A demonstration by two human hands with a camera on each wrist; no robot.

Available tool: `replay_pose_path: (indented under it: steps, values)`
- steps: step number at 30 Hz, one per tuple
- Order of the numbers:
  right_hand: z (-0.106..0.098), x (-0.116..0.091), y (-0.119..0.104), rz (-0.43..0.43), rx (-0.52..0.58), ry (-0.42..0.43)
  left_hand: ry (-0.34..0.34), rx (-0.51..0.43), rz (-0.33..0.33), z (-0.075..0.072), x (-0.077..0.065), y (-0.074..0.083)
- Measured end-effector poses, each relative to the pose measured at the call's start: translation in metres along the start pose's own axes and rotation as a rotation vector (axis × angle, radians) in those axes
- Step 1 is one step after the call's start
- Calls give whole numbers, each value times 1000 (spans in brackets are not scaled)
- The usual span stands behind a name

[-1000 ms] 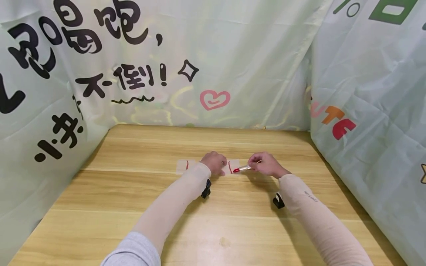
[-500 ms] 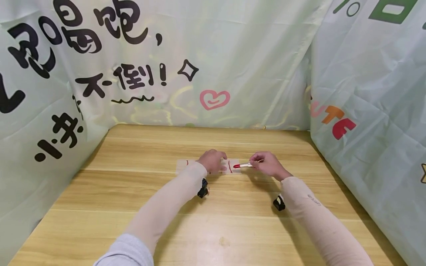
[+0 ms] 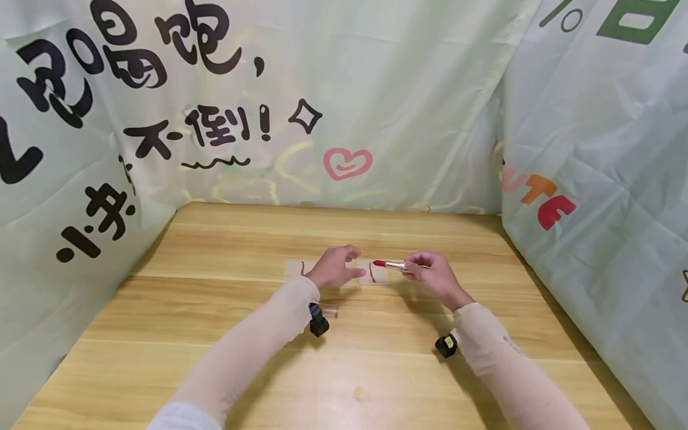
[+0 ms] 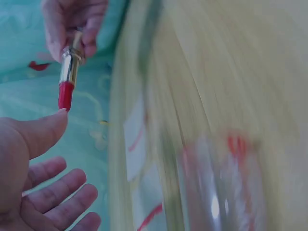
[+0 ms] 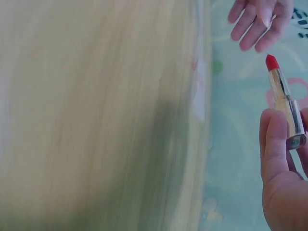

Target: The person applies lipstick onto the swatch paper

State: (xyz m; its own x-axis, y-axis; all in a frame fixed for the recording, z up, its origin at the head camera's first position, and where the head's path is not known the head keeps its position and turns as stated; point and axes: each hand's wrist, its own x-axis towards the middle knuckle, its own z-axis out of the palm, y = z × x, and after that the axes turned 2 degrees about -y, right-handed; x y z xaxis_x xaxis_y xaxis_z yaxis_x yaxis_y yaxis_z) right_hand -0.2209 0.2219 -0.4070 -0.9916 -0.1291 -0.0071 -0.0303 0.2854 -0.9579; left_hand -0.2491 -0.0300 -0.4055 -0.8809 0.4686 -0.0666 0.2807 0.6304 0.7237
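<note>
A red lipstick (image 3: 391, 265) with a metallic tube is pinched by the fingers of my right hand (image 3: 435, 276), its bare red tip pointing left. In the right wrist view the lipstick (image 5: 284, 96) is held near its base. My left hand (image 3: 334, 267) hovers with fingers spread, holding nothing; its thumb appears near the red tip in the left wrist view. Below the hands lie pale paper pieces: the right piece (image 3: 380, 275) and the left piece (image 3: 292, 270) each bear a red stroke. My left hand partly hides the middle.
A clear cylindrical cap (image 3: 331, 311) lies on the wooden table (image 3: 301, 370) beside my left wrist, partly hidden. It looks large and blurred in the left wrist view. A printed fabric curtain (image 3: 419, 119) rises along the back and sides.
My left hand has drawn back to the left and spread its fingers, revealing the clear cap. My right hand has lifted the lipstick's tip from low beside the right stroke towards that stroke's top.
</note>
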Motion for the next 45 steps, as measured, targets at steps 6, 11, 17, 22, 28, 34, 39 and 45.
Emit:
replay_pose_path:
  steps: [6,11,17,22,28,34,39,45]
  values:
    - [16,-9,-10,-7,258,-11,34,-392,-56,4,-14,4]
    - [30,-11,-19,-19,431,-25,78,-683,-62,12,-23,7]
    - [47,-14,-29,13,662,-55,144,-981,-48,24,-32,13]
    - [61,-15,-37,50,741,-88,221,-1110,-16,30,-39,16]
    - [74,-15,-46,94,767,-158,333,-1210,62,31,-44,19]
    - [80,-14,-57,117,749,-277,393,-1316,135,29,-47,20]
    - [83,-12,-64,159,755,-358,382,-1398,221,28,-51,19]
    - [85,-11,-67,184,763,-410,385,-1462,295,27,-57,18]
